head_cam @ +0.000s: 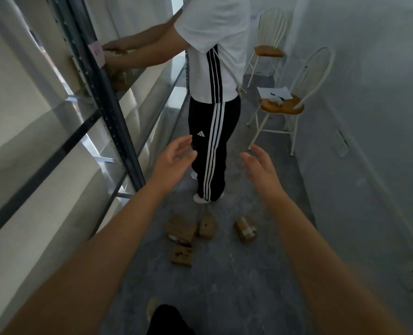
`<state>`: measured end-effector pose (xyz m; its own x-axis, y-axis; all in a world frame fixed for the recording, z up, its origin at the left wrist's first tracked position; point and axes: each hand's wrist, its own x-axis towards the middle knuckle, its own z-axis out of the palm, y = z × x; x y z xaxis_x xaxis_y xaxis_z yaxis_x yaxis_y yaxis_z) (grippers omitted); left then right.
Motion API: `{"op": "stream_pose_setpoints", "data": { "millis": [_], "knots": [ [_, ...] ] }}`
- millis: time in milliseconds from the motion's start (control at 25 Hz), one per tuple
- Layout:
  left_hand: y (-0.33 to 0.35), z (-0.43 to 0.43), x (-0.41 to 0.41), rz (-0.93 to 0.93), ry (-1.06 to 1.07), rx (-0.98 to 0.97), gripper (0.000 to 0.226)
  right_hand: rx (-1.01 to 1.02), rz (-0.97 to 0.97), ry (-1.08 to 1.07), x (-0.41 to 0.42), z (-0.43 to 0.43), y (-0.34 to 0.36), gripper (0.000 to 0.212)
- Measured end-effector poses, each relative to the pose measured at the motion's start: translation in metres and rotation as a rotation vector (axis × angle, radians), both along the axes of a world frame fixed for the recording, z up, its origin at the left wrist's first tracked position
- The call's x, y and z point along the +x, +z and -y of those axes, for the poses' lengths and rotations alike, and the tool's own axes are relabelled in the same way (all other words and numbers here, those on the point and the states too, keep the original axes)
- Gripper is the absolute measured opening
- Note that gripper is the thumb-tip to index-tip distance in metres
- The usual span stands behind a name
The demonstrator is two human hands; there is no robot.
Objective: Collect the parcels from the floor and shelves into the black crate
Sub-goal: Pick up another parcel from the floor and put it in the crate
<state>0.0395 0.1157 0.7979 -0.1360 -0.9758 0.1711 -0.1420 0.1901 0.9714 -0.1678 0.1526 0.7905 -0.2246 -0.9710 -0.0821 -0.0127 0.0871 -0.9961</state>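
Several brown cardboard parcels lie on the grey floor ahead of me: a flat one [180,228], a small upright one [206,226], one with a white label [245,228] to the right, and a nearer one [182,255]. My left hand [174,160] and my right hand [261,166] are stretched forward above them, both open with fingers apart and holding nothing. More brown parcels [121,79] sit on the metal shelf [137,93] at the left. No black crate is in view.
Another person [212,97] in a white shirt and striped black trousers stands just beyond the floor parcels, reaching into the shelf. Two white chairs [282,107] with wooden seats stand against the right wall; the nearer one bears papers. The aisle is narrow.
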Motion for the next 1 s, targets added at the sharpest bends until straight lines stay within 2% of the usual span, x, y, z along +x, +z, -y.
{"op": "stream_pose_setpoints", "data": {
  "millis": [280,520,680,880,1000],
  "knots": [
    [-0.050,0.095,0.019,0.036,-0.001,0.096,0.040,0.141,-0.028,0.011,0.026,0.086,-0.045,0.052],
    [-0.132,0.192,0.055,0.132,-0.028,0.302,0.038,0.317,-0.081,0.114,0.062,0.181,-0.118,0.056],
    [-0.245,0.240,0.061,0.164,-0.006,0.470,0.033,0.440,-0.167,0.191,0.076,0.244,-0.224,0.053],
    [-0.406,0.259,0.059,0.123,0.163,0.711,0.035,0.674,-0.175,0.067,0.082,0.264,-0.385,0.045],
    [-0.499,0.258,0.067,0.124,0.252,0.801,0.038,0.794,-0.198,0.013,0.079,0.257,-0.484,0.026]
  ]
}}
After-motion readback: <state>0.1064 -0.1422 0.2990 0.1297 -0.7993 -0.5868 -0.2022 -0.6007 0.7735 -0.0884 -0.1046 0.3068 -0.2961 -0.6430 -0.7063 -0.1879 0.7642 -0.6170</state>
